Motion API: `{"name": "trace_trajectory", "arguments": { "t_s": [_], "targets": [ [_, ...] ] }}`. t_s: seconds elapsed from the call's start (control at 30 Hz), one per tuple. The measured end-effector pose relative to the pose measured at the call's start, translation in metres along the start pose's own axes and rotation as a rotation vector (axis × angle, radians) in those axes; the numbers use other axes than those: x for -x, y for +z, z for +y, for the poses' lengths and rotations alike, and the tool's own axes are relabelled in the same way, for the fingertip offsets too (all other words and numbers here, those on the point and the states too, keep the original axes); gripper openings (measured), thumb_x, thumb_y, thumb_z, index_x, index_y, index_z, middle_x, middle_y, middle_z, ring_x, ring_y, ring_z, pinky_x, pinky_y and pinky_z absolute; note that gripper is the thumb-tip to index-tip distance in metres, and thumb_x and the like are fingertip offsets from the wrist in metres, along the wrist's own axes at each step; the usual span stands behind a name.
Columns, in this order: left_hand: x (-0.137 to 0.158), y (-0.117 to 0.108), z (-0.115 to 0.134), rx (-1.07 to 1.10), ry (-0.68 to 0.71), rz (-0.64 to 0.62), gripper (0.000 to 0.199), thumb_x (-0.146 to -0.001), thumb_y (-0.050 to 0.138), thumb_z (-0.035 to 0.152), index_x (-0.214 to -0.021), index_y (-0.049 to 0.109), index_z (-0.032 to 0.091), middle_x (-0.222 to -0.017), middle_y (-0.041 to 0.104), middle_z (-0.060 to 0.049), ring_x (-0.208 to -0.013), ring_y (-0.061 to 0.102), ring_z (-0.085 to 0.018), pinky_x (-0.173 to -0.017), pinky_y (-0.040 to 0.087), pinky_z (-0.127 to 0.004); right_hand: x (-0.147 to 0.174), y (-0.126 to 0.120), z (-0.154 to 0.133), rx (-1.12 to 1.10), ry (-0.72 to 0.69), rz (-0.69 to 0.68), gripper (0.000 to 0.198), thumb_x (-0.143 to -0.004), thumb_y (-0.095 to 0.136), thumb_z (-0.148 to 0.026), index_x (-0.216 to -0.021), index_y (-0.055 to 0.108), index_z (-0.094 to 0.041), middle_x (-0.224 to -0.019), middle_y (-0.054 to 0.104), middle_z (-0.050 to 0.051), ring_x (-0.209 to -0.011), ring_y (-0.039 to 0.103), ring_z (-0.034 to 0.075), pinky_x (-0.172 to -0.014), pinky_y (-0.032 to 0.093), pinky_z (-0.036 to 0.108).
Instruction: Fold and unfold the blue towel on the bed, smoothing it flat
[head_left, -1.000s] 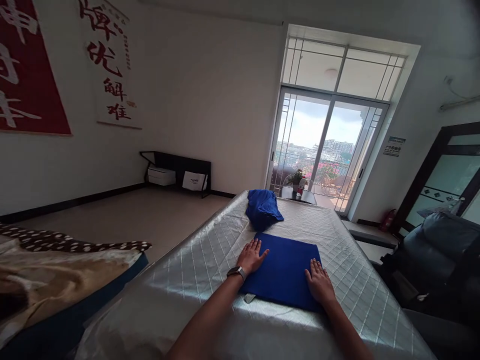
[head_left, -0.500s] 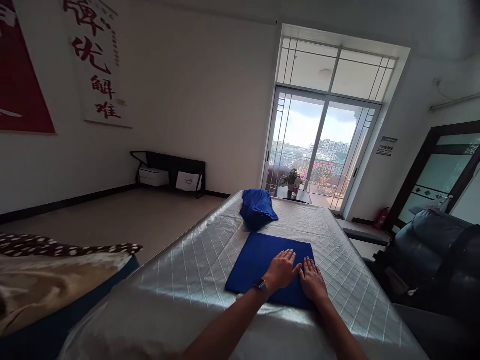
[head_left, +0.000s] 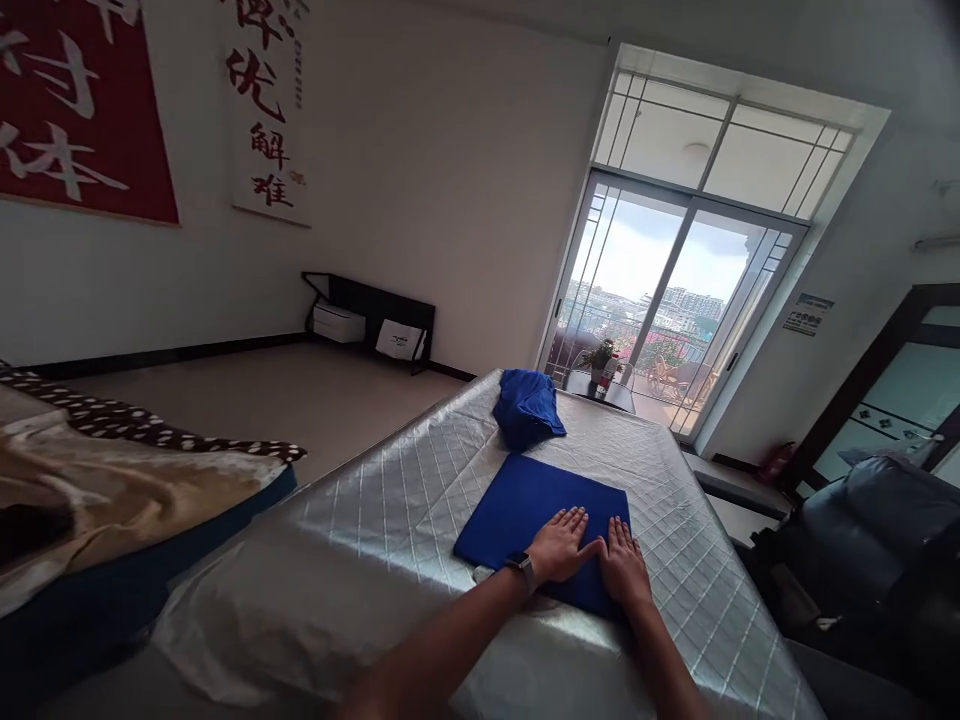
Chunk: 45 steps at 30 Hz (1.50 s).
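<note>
A blue folded cloth [head_left: 517, 510] lies flat, in a rough rectangle, on the silver quilted cover [head_left: 390, 510] of a bed or table. My left hand [head_left: 559, 545], with a watch [head_left: 520, 568] on its wrist, rests palm down on the cloth with its fingers stretched out. Close to its right, my right hand [head_left: 624, 562] lies flat along the cloth's right edge. The two thumbs meet or nearly meet. Beyond the folded piece sits a crumpled blue cloth [head_left: 527, 408]. A small pale object [head_left: 482, 574] shows partly at the near left edge of the folded cloth.
On the left is another bed with a rumpled tan and dotted blanket [head_left: 150, 470]. Dark bags [head_left: 870, 530] stand at the right. A small table [head_left: 600, 388] with a plant and bottle stands by the sliding glass door [head_left: 675, 300]. A black rack [head_left: 375, 310] lines the wall.
The camera view has turned and tilted, shifting the room to the right in the picture. Both hands stay flat on the folded cloth, with the thumbs a little closer together.
</note>
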<state>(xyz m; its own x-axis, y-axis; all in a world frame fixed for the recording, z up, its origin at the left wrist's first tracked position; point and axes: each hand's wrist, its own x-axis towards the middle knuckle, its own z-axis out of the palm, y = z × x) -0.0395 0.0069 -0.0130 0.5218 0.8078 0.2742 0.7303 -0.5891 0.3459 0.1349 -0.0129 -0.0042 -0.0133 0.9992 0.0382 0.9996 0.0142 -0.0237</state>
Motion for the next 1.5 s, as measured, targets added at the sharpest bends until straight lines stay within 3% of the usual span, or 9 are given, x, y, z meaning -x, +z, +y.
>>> {"name": "trace_trajectory", "arguments": {
  "t_s": [0.27, 0.4, 0.73, 1.07, 1.33, 1.43, 1.5],
  "targets": [
    [0.052, -0.045, -0.094, -0.140, -0.241, 0.003, 0.080, -0.099, 0.019, 0.071, -0.158, 0.035, 0.019, -0.164, 0.030, -0.008, -0.153, 0.025, -0.025, -0.125, 0.018, -0.042, 0.000, 0.001, -0.002, -0.104, 0.043, 0.008, 0.069, -0.101, 0.015, -0.046, -0.161, 0.017, -0.011, -0.168, 0.016, 0.007, -0.156, 0.010, 0.017, -0.126, 0.007, 0.038],
    [0.076, -0.053, -0.118, -0.230, -0.270, 0.019, 0.082, -0.099, 0.018, 0.071, -0.158, 0.034, 0.015, -0.164, 0.031, -0.010, -0.153, 0.024, -0.025, -0.124, 0.019, -0.042, 0.001, 0.002, -0.002, -0.136, 0.056, 0.007, 0.070, -0.101, 0.017, -0.048, -0.161, 0.017, -0.012, -0.169, 0.016, 0.005, -0.156, 0.010, 0.017, -0.125, 0.006, 0.037],
    [0.080, -0.058, -0.108, -0.268, -0.288, -0.028, 0.090, -0.098, 0.009, 0.071, -0.157, 0.031, 0.007, -0.165, 0.028, -0.015, -0.154, 0.022, -0.026, -0.125, 0.018, -0.043, 0.013, -0.009, -0.007, -0.126, 0.051, 0.055, 0.065, -0.102, 0.020, -0.039, -0.160, 0.025, -0.011, -0.167, 0.022, 0.008, -0.155, 0.013, 0.019, -0.125, 0.005, 0.038],
    [0.083, -0.058, -0.108, -0.272, -0.261, 0.005, 0.086, -0.100, 0.012, 0.068, -0.157, 0.031, 0.006, -0.164, 0.029, -0.015, -0.154, 0.022, -0.026, -0.125, 0.018, -0.043, 0.064, 0.004, -0.002, -0.144, 0.054, -0.032, 0.072, -0.101, 0.017, -0.052, -0.161, 0.017, -0.012, -0.168, 0.012, 0.003, -0.156, 0.007, 0.017, -0.126, 0.007, 0.039],
    [0.086, -0.069, -0.099, -0.313, -0.297, -0.038, 0.090, -0.099, 0.013, 0.071, -0.158, 0.029, 0.005, -0.164, 0.027, -0.016, -0.154, 0.021, -0.028, -0.125, 0.018, -0.045, 0.065, 0.000, -0.003, -0.185, 0.063, -0.054, 0.073, -0.100, 0.018, -0.054, -0.161, 0.016, -0.015, -0.169, 0.011, 0.002, -0.156, 0.006, 0.017, -0.126, 0.007, 0.040],
    [0.083, -0.071, -0.086, -0.338, -0.278, 0.037, 0.085, -0.101, 0.014, 0.067, -0.157, 0.032, 0.006, -0.163, 0.031, -0.017, -0.153, 0.023, -0.027, -0.125, 0.019, -0.046, 0.065, 0.001, -0.003, -0.189, 0.058, -0.046, 0.073, -0.100, 0.020, -0.053, -0.161, 0.016, -0.014, -0.168, 0.013, 0.003, -0.156, 0.006, 0.018, -0.126, 0.007, 0.040],
    [0.077, -0.066, -0.065, -0.319, -0.234, 0.063, 0.081, -0.103, 0.013, 0.064, -0.156, 0.033, 0.006, -0.163, 0.032, -0.016, -0.153, 0.025, -0.026, -0.125, 0.021, -0.045, 0.066, 0.002, -0.003, -0.185, 0.054, -0.035, 0.073, -0.100, 0.019, -0.053, -0.161, 0.017, -0.013, -0.168, 0.013, 0.003, -0.156, 0.006, 0.018, -0.126, 0.007, 0.041]
  ]
}}
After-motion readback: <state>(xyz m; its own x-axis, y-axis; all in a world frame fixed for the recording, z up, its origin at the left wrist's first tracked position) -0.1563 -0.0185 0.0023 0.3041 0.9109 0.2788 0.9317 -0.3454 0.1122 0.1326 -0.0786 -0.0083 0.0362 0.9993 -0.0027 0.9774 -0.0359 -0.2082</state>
